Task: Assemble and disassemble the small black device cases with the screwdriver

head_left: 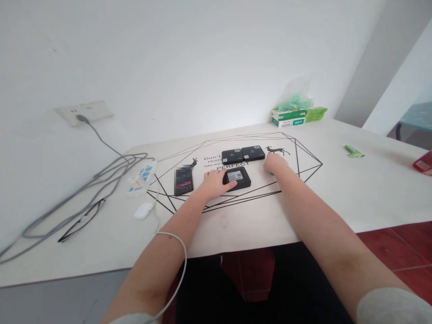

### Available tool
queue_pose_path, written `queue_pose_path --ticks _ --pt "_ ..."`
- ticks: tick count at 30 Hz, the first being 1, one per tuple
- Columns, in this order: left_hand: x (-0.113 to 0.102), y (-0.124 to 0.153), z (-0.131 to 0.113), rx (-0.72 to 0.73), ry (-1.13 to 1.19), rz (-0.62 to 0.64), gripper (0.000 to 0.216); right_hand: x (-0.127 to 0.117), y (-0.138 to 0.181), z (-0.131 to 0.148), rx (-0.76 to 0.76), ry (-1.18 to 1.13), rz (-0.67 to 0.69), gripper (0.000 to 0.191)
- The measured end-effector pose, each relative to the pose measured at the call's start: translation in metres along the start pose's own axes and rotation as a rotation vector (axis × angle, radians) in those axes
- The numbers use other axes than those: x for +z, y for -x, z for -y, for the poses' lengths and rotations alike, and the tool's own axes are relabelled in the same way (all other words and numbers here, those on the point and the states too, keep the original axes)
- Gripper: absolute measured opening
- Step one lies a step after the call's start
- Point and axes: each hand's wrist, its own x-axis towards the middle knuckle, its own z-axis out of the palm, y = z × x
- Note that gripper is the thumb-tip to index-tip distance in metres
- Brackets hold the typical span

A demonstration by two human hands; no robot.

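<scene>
My left hand (216,183) is at the left edge of a black square device (243,180) with a white printed label facing up. Its thumb lies along the near side and the fingers reach the far side, gripping it. To the right, my right hand (274,164) is closed and low over the table. A sliver of green shows beneath it, and what it holds is mostly hidden. Behind the labelled device, two more black square devices lie side by side, the left one (231,156) touching the right one (253,153).
A phone (184,180), a white earbud case (143,210), a power strip (141,179), glasses (83,220) and a grey cable (111,173) lie leftward. Green-and-white boxes (288,115) stand at the back under a plastic bag (296,95). A green wrapper (354,151) lies right.
</scene>
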Motion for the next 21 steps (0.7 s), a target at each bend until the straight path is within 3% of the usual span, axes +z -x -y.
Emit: queue_pose_path --ticks 5,9,12,17,21 --pt "-0.001 0.000 0.006 0.054 0.018 0.037 0.095 0.002 0.008 0.020 -0.173 -0.120 -0.024 0.028" --pt "-0.002 0.002 0.001 0.109 0.041 0.042 0.094 -0.006 0.020 0.037 -0.345 -0.415 -0.330 0.030" --pt "-0.002 0.005 -0.009 0.142 0.021 0.043 0.091 -0.009 0.030 0.045 -0.458 -0.544 -0.465 0.030" --pt "-0.003 0.009 -0.019 0.199 0.042 0.014 0.070 0.002 0.042 0.055 -0.592 -0.699 -0.549 0.029" --pt "-0.003 0.010 -0.017 0.228 0.091 0.000 0.067 0.013 0.050 0.060 -0.702 -0.733 -0.555 0.030"
